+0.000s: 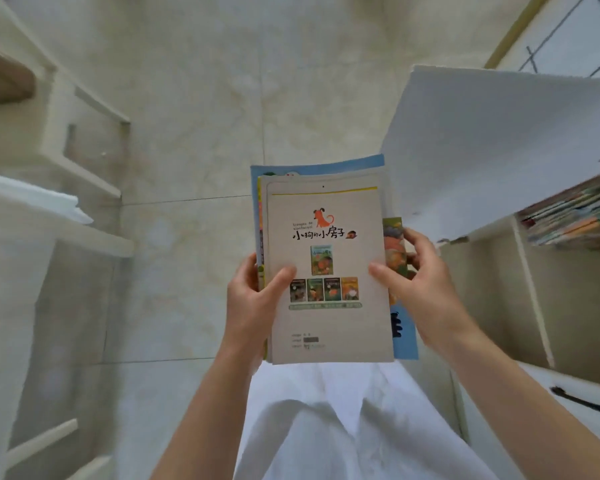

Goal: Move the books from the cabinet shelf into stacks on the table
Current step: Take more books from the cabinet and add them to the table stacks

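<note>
I hold a small pile of thin books (326,216) flat in front of me over the floor. The top one is a pale cover with an orange dog and black characters; a blue-edged book and a colourful one stick out beneath it. My left hand (253,296) grips the pile's left edge, thumb on the top cover. My right hand (420,275) grips the right edge, thumb on top, fingers curled round the side. More books (572,216) lie stacked on the cabinet shelf (492,230) at the right.
The white cabinet's top (499,140) juts out at the right, with a lower drawer and a black handle (582,403). A white table edge (25,199) and a pale chair frame (84,147) stand at the left. Tiled floor lies between.
</note>
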